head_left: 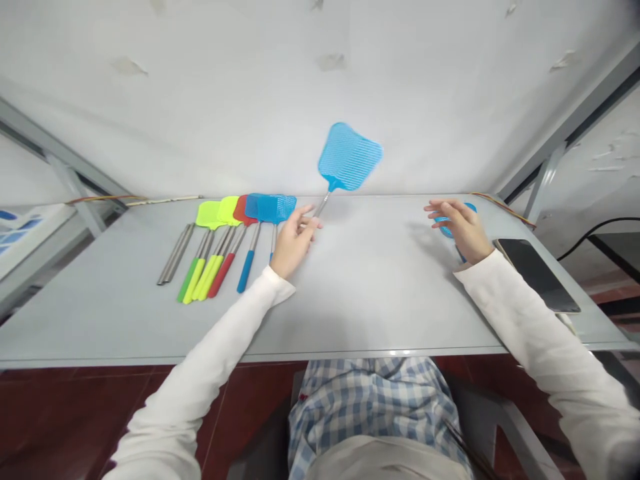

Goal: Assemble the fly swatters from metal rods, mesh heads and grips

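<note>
My left hand (294,241) is closed around the metal rod of a blue fly swatter (350,159), whose mesh head tilts up to the right above the table's back edge. Just left of that hand lies a row of fly swatters with blue heads (270,208), a red head (244,210) and yellow-green heads (209,215); their grips point toward me. My right hand (463,227) hovers on the right with its fingers apart, holding nothing. Partly hidden beneath it is another blue piece (445,228), seemingly a swatter head.
Bare metal tubes (176,257) lie left of the row on the grey table (370,287). A dark-screened phone (537,275) rests at the right, beside my sleeve. A white wall (240,100) stands behind, with metal frame bars at both sides and thin cables along the back.
</note>
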`<action>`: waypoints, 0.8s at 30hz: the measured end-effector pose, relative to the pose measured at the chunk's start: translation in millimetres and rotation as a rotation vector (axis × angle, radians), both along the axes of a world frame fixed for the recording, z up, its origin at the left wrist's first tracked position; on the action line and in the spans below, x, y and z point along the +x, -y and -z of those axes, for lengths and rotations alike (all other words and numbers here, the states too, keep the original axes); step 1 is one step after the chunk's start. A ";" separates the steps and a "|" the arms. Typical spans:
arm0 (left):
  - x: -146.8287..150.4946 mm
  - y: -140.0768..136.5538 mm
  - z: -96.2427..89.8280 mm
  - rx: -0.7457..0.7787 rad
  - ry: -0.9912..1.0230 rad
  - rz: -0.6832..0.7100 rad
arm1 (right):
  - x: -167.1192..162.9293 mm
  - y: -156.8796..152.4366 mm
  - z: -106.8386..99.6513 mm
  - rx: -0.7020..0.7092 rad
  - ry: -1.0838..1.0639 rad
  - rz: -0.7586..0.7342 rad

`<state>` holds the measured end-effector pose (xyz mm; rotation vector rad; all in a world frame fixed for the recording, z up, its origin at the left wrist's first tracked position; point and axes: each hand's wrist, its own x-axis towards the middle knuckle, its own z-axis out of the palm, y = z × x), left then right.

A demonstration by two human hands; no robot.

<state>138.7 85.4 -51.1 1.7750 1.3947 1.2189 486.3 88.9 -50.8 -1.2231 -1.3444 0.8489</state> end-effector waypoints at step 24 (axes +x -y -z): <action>-40.7 11.1 34.3 -0.039 -0.726 -0.201 | 45.0 37.7 -5.9 0.203 1.144 0.136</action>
